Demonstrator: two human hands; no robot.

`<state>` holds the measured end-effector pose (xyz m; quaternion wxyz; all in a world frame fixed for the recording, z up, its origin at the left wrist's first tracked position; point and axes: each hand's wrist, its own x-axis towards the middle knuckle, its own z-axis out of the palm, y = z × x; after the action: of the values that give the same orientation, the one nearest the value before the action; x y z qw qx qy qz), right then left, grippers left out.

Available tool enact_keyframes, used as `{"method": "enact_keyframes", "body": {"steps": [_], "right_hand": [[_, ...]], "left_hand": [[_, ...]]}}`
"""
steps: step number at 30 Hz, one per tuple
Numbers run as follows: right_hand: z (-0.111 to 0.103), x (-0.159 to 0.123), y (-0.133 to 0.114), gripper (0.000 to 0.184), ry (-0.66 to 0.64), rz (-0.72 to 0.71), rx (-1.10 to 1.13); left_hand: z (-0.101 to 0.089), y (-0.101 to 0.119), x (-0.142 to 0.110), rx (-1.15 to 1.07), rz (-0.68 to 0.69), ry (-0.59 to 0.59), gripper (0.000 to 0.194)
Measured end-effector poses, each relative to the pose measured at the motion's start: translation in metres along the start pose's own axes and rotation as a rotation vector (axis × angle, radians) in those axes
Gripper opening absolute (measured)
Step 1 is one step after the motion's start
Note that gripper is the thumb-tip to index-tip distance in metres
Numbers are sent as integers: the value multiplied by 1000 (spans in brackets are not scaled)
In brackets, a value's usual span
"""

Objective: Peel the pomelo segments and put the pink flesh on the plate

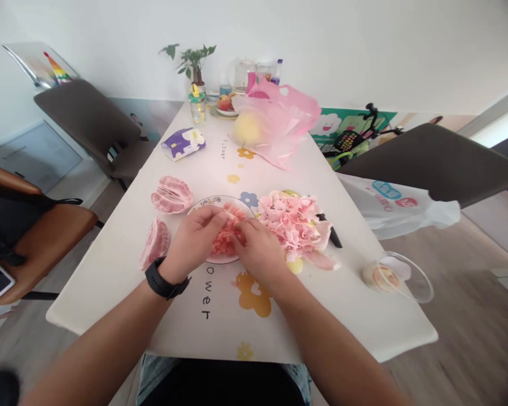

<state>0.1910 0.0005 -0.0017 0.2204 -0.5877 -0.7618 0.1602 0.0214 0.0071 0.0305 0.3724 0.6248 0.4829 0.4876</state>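
Both my hands meet over a small white plate (203, 204) at the middle of the table. My left hand (195, 239), with a black watch on its wrist, and my right hand (260, 251) are closed in a pinch on a piece of pink pomelo flesh (225, 239) above the plate. Peeled pomelo flesh lies on the plate under them. A heap of pink pomelo peel and membrane (294, 223) sits just right of my right hand. Two unpeeled pomelo segments lie to the left, one (171, 194) beyond the plate and one (154, 243) beside my left wrist.
A black knife (332, 234) lies behind the peel heap. A clear lidded cup (395, 276) stands near the table's right edge. Farther back are a pink bag (279, 121) with a yellow pomelo, a tissue pack (183, 142), a fruit plate and a plant. Chairs flank the table.
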Motion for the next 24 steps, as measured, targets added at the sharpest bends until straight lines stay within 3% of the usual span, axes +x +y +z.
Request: {"method": "enact_keyframes", "body": {"steps": [2,6,8,13,20,24], "right_hand": [[0,-1,0,18,7,2,8],[5,-4,0,26,40,-5,-3],[7,-5,0,29,37,-6,12],[6,-6,5,23,70,21,97],[-2,-4,12,25,147,75,150],[-3,-5,10,28,183,70,247]], "left_hand": [[11,19,12,146,11,-95,21],[51,44,51,345,205,-221,28],[76,47,73,354,196,-365,30],[121,46,109,410,150,-560,49],[129,49,125,559,93,-636,62],[125,42,135,509,69,-682,39]]}}
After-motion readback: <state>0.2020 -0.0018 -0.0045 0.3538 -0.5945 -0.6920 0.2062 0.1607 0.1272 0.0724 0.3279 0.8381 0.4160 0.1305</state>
